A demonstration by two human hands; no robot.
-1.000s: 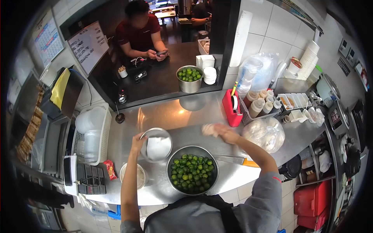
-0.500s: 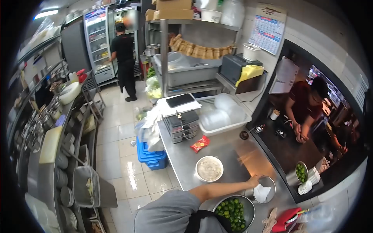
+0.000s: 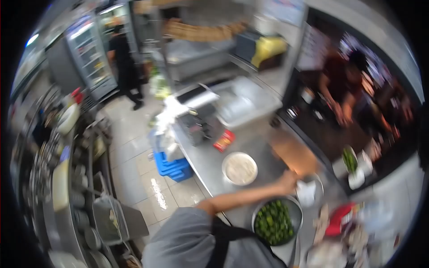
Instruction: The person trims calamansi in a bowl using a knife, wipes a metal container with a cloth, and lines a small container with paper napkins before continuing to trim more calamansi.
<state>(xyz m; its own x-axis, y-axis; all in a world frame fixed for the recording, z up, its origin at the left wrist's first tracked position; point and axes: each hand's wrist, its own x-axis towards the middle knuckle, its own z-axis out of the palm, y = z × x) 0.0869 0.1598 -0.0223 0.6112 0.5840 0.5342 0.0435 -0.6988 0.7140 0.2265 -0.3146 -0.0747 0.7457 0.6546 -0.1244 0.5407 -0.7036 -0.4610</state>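
Head camera: left hand (image 3: 288, 180) pinches the rim of one small bowl (image 3: 317, 182), beside one fruit-filled bowl (image 3: 295, 213).

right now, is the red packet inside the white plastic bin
No, the red packet lies on the metal counter, outside the white plastic bin.

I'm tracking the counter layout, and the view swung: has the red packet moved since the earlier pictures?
No. Judged against the dark box, the red packet still lies beside it, on the white tub's side.

The left forearm (image 3: 250, 196) blocks the gap between white tub (image 3: 224, 169) and fruit bowl (image 3: 296, 214).
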